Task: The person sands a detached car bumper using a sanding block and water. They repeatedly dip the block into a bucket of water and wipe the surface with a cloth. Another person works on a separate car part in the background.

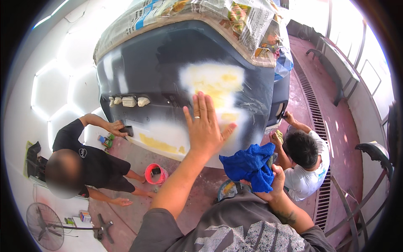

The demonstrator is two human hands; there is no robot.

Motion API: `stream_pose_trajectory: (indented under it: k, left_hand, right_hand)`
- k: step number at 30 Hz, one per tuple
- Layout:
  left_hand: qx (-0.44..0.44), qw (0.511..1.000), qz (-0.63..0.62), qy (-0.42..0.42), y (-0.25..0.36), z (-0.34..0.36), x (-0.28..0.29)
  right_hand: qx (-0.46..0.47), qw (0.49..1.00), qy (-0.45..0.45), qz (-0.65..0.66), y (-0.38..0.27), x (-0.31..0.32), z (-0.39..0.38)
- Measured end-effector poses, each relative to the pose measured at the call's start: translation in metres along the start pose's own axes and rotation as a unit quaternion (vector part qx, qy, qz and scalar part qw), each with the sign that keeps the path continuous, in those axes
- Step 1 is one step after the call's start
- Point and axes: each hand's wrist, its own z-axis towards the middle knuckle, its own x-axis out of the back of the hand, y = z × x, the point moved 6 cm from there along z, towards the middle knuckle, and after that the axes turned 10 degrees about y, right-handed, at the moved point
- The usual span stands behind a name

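Note:
My left hand (205, 128) lies flat, fingers stretched, on a dark grey car panel (147, 63), a ring on one finger. Under and around it spreads a sanded patch (214, 77), white with yellow areas. Closer to my body, my right hand (275, 182) is closed round a bunched blue cloth (251, 166) at the panel's lower right edge. A greyish edge of something pokes out beside the cloth; its kind is hidden. A second white and yellow patch (159, 140) runs along the panel's lower left.
A person in black (90, 155) at left presses a dark block (126, 131) to the panel. Another in white (306, 159) crouches at right, holding a yellowish cloth (277, 136). Newspaper masking (252, 25) covers the top. Below are a pink bucket (156, 174) and a fan (44, 227).

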Motion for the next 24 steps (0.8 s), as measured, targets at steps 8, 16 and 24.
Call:
stream_pose_trajectory:
  k: [8, 16, 24]
  left_hand:
    - [-0.148, 0.989, -0.017, -0.015, 0.047, -0.077, -0.030]
    - [-0.163, 0.986, -0.017, -0.028, -0.014, -0.199, -0.038]
    - [-0.121, 0.988, -0.089, 0.038, 0.025, -0.130, -0.048]
  right_hand:
    - [-0.019, 0.999, 0.027, 0.008, 0.005, 0.025, -0.018]
    - [-0.007, 1.000, 0.024, 0.019, 0.013, 0.025, -0.027]
    - [0.042, 0.998, 0.054, 0.015, 0.016, 0.022, -0.032]
